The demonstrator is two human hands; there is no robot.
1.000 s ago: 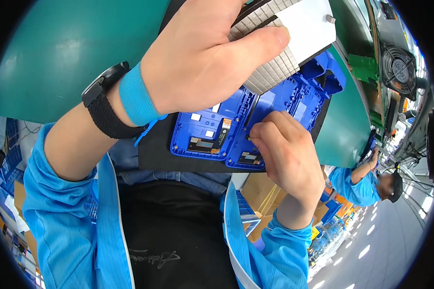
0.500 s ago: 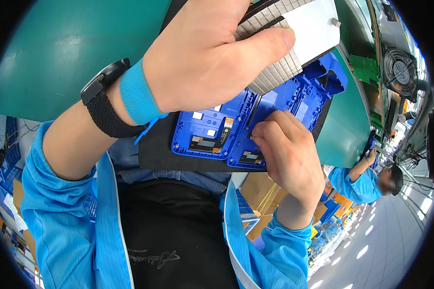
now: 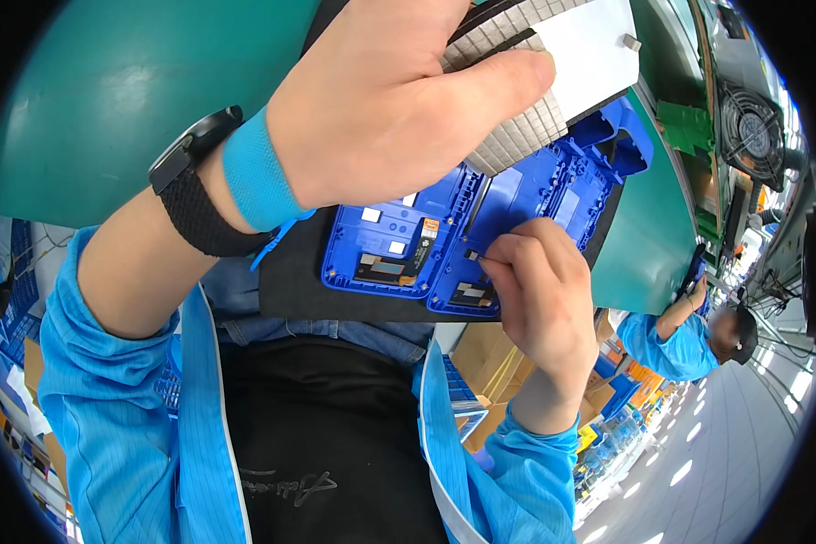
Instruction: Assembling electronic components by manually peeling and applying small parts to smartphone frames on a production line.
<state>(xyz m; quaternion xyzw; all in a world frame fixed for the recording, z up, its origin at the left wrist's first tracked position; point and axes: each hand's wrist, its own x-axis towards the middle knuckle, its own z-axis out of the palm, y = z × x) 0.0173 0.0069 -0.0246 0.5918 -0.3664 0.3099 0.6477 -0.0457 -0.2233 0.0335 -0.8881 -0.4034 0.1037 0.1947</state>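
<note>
Head view: orange label (image 3: pixel 431 224) inside blue casing (image 3: pixel 517 195), script (image 3: pixel 304 490) on shirt (image 3: pixel 326 408).

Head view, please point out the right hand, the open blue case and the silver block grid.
Right hand (image 3: pixel 546 295): head view, back of the hand.
Open blue case (image 3: pixel 510 194): head view, bare inside of its right half.
Silver block grid (image 3: pixel 521 138): head view, its lower blocks.

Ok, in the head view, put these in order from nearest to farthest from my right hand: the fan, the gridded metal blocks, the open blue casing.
1. Open blue casing: right by your right hand.
2. Gridded metal blocks: farther up, in your left hand.
3. Fan: farthest, off at the upper right.
</note>
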